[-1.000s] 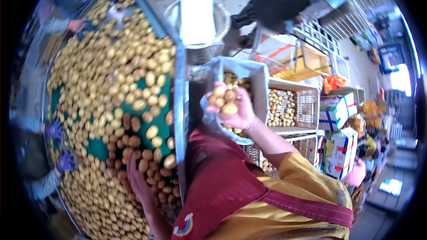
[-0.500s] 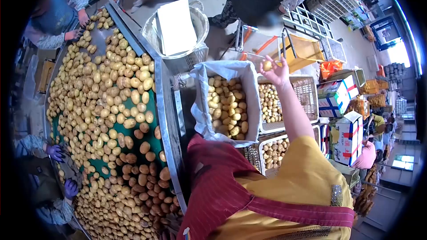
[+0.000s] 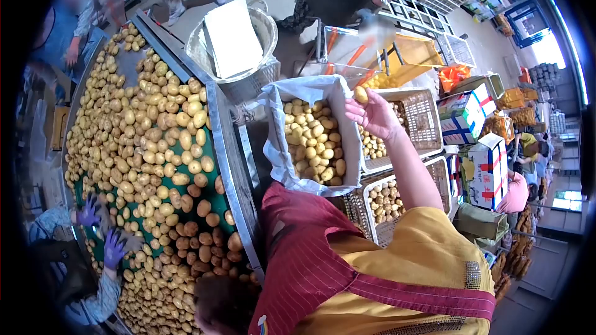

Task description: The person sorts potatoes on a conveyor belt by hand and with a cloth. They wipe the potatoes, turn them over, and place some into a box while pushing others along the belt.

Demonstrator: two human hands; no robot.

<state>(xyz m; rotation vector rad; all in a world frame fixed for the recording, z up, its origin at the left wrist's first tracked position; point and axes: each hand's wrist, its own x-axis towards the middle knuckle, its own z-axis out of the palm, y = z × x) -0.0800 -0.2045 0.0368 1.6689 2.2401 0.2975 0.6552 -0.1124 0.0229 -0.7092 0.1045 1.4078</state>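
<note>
My right hand (image 3: 374, 115) is raised over the edge between a white-lined box (image 3: 343, 96) full of potatoes and a wire crate (image 3: 428, 121) of smaller potatoes. Its fingers pinch a single potato (image 3: 361, 94). My left hand (image 3: 218, 301) is a dark, blurred shape low at the near end of the sorting table (image 3: 226, 149), resting among brownish potatoes; its fingers cannot be made out. The table's green belt is heaped with yellow potatoes (image 3: 149, 118).
A second crate of potatoes (image 3: 385, 201) sits below the first. A round metal basket with a white board (image 3: 233, 37) stands beyond the table. A co-worker's purple-gloved hands (image 3: 102, 236) sort at the left. Other people stand at the top. Cartons (image 3: 484, 167) are stacked to the right.
My right hand emptied a handful into the lined box, reached out toward the far crate with one potato, and has now drawn back slightly. My left hand slid lower along the table.
</note>
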